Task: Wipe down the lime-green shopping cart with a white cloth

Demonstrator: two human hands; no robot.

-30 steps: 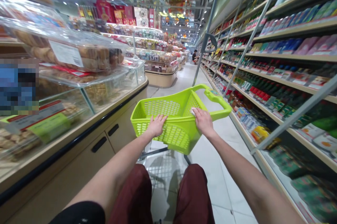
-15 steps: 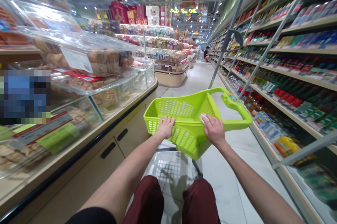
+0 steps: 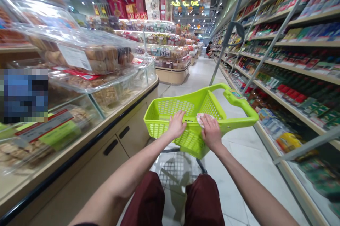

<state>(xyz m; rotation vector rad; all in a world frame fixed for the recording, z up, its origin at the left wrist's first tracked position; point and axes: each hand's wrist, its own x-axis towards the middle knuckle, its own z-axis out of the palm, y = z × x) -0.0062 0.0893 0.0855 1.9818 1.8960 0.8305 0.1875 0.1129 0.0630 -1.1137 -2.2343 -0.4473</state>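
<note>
A bright green plastic shopping cart [image 3: 186, 135] with perforated basket walls stands before my knees. My left hand [image 3: 177, 125] rests across its near rim, fingers stretched out over the basket and the thumb apart. Farther right on the same rim, my right hand [image 3: 211, 132] presses a crumpled white tissue [image 3: 200, 119] against the plastic. Part of the tissue is hidden under the fingers. The cart's looped green handle [image 3: 251, 118] extends to the right of my right hand, touched by neither hand.
On the left is a counter [image 3: 111, 134] with clear boxes of baked goods [image 3: 87, 56]. Stocked shelves [image 3: 305, 63] line the right side, with a slanting grey ladder rail [image 3: 228, 38] in front. Down the aisle, a person [image 3: 209, 50] is low beside the shelves.
My left hand has slid right along the rim, its fingers closer together. My right hand has moved slightly left with the tissue, so the hands are nearer each other.
</note>
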